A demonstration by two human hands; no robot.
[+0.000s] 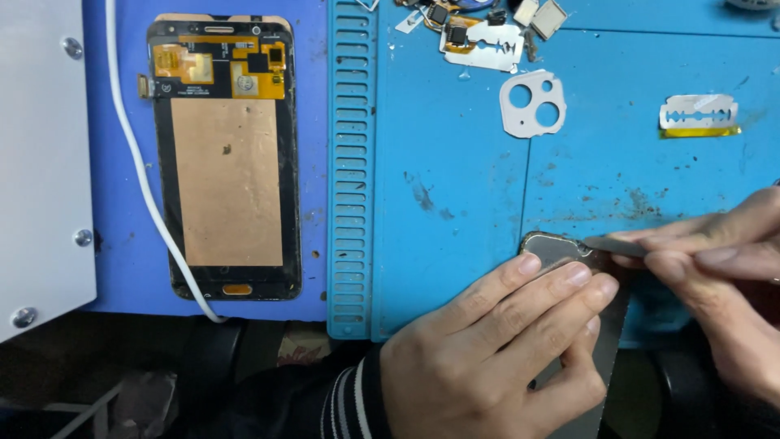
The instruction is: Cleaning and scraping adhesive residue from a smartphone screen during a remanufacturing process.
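Note:
My left hand (pixel 496 349) grips a dark phone body (pixel 546 248) at the near edge of the blue work mat (pixel 455 203), fingers laid over its top corner. My right hand (pixel 715 276) pinches a thin metal tool (pixel 613 244) whose tip touches that corner of the phone. Most of the phone is hidden under my hands.
A phone screen assembly (pixel 227 162) lies back-up with copper foil on the left, a white cable (pixel 138 171) beside it. A white camera-hole frame (pixel 532 102), two razor blades (pixel 699 114) and small parts (pixel 479 24) lie at the far side. A white metal plate (pixel 41 162) is at far left.

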